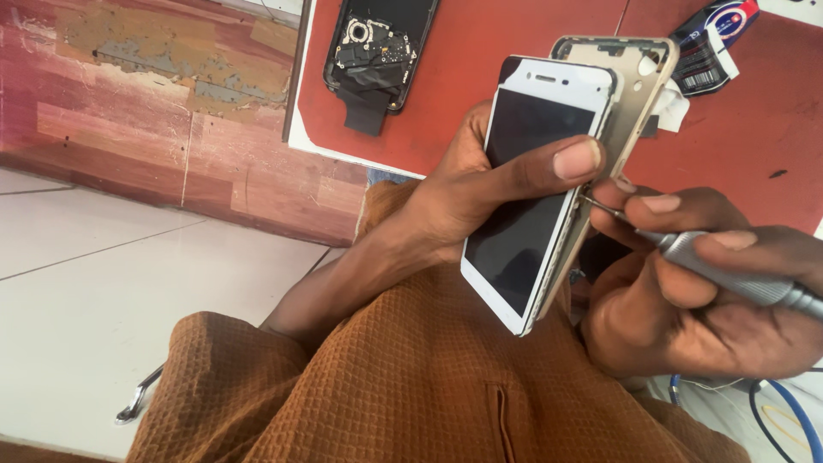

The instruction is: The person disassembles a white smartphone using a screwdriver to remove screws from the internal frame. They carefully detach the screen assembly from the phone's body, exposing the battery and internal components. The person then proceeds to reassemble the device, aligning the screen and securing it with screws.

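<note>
Left hand (480,189) grips white phone (536,189); right hand (703,291) grips screwdriver (729,270); opened black phone (377,51) behind, perhaps gutted.

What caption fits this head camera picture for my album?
Left hand holds a white phone while the right hand pokes a screwdriver into its side.

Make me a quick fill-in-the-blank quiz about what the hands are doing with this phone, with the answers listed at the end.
1. The left hand holds a white phone whose front panel is lifting away from its ______-coloured frame.
2. The right hand holds a thin metal ______, its tip at the phone's side edge.
3. A second, opened phone lies on the ______ mat.

Missing words: gold; screwdriver; red
</note>
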